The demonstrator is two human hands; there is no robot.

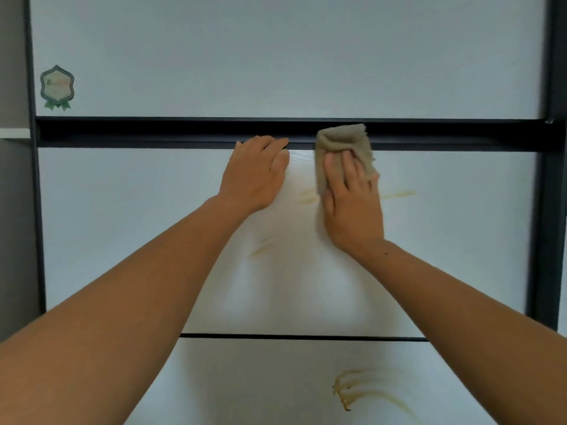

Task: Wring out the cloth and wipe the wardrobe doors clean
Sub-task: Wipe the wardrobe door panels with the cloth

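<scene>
A white wardrobe door (460, 240) with dark frame bars fills the view. My right hand (352, 207) presses a folded beige cloth (340, 139) flat against the middle panel, just under the dark horizontal bar (153, 133); the cloth's top overlaps the bar. My left hand (256, 173) rests on the panel beside it, fingers curled over the bar's lower edge, holding nothing. Yellow-brown smears mark the panel: near the cloth (306, 197), to its right (399, 194), lower left (260, 250), and a bigger one on the bottom panel (362, 391).
A green-ribboned badge sticker (57, 87) sits on the upper panel at left. A thin dark line (291, 336) divides the middle and bottom panels. Dark vertical frame posts (549, 210) run at the right, and a grey wall (15, 210) lies at the left.
</scene>
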